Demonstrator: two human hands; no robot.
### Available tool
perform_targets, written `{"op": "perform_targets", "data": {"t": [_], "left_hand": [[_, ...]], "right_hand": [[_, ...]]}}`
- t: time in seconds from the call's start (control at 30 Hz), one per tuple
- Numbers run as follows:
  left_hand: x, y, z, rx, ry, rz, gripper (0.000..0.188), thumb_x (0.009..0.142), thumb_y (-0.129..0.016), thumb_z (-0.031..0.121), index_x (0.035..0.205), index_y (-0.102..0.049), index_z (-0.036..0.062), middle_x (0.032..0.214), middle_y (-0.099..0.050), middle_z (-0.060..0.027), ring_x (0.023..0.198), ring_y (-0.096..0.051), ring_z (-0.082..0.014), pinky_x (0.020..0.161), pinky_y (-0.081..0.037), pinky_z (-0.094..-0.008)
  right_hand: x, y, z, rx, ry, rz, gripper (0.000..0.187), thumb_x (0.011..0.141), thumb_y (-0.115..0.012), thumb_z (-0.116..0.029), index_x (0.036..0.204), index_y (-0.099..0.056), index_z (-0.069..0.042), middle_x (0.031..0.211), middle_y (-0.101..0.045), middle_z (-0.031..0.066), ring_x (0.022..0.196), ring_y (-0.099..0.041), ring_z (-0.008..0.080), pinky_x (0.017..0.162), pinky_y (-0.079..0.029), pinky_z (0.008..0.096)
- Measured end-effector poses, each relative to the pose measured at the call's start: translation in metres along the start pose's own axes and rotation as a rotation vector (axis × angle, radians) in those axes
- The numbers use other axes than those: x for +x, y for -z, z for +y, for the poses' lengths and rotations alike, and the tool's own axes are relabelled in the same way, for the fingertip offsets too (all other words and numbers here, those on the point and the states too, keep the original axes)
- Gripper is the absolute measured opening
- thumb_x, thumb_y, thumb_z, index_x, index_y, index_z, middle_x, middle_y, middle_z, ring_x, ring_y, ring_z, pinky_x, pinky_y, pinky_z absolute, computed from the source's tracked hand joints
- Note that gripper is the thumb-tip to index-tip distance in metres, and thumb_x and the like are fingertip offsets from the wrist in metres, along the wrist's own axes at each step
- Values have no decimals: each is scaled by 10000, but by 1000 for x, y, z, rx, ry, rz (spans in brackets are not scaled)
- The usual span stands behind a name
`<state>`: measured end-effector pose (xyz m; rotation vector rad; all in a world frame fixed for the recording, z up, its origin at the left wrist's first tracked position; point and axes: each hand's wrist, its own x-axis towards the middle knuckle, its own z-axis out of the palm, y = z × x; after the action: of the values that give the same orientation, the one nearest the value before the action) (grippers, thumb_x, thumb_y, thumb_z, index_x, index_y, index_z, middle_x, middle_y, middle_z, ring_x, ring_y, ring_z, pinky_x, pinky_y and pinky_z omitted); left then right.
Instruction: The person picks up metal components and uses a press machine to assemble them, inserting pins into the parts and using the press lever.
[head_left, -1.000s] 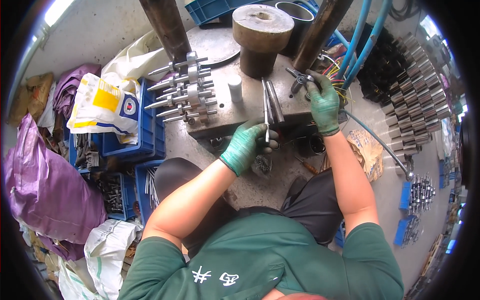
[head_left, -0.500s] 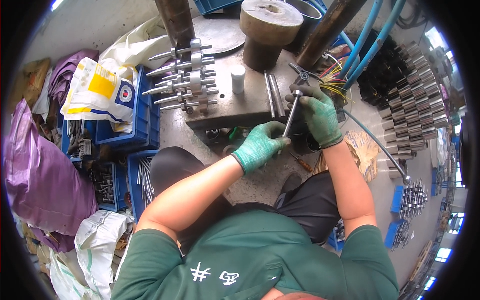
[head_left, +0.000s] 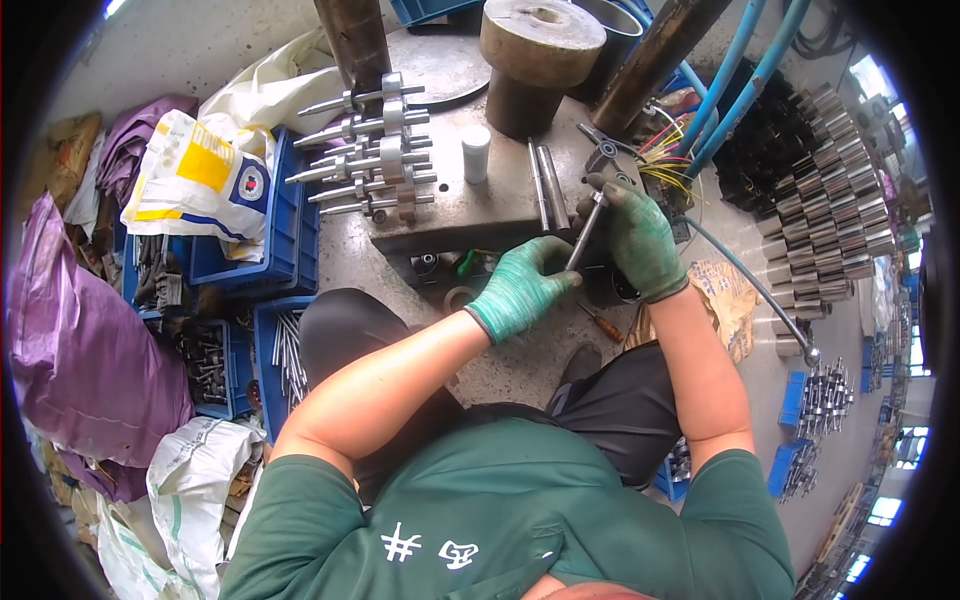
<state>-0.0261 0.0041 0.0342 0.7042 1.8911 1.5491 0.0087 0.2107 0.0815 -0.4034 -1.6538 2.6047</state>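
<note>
The thin metal rod is between the two hands, near the front edge of the metal bench. Its long side slants, with the top end pointing away from the person and a bit right. The left hand pinches the low end, thumb stretched out. The right hand curls its fingers round the top end. Fingers hide the rod's low tip, and the right fingertips look too dark to see well.

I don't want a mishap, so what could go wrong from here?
The slim silver metal rod between the green-gloved left hand and green-gloved right hand might slip if either grip loosens. The upright white cylinder on the grey metal block could topple if bumped.
</note>
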Motion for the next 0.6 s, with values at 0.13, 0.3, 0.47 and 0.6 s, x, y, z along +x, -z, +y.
{"op": "perform_targets", "data": {"t": [0.13, 0.3, 0.47, 0.6], "left_hand": [[-3, -7, -6, -45, -92, 28, 425, 917, -806, 170, 1275, -672, -17, 1172, -721, -198, 1082, -709, -286, 985, -556, -399], [-4, -9, -8, -22, -126, 27, 413, 948, -785, 159, 1301, -655, -13, 1152, -715, -112, 1066, -668, -170, 995, -549, -352], [-7, -8, -3, -59, -137, 67, 356, 952, -777, 99, 1275, -670, -7, 1127, -726, -93, 1006, -676, -150, 932, -571, -333], [-2, -9, -10, -221, -125, 69, 341, 964, -762, 47, 1280, -652, -16, 1143, -731, -86, 996, -674, -132, 906, -582, -301]], "right_hand": [[-9, -2, -6, -366, 82, 35, 394, 1064, -601, -278, 1329, -656, 9, 1041, -741, 135, 938, -720, 232, 871, -595, 366], [-16, -11, -5, -151, 62, 12, 383, 1073, -609, -311, 1282, -684, 1, 1056, -745, 105, 945, -707, 177, 880, -573, 315], [-27, -28, -9, -98, -15, -31, 379, 1084, -606, -353, 1221, -707, -15, 1048, -742, 71, 941, -686, 123, 876, -549, 262], [-32, -26, 4, -458, 61, -22, 410, 1096, -592, -400, 1174, -711, -16, 964, -705, 29, 840, -623, 92, 763, -505, 249]]}}
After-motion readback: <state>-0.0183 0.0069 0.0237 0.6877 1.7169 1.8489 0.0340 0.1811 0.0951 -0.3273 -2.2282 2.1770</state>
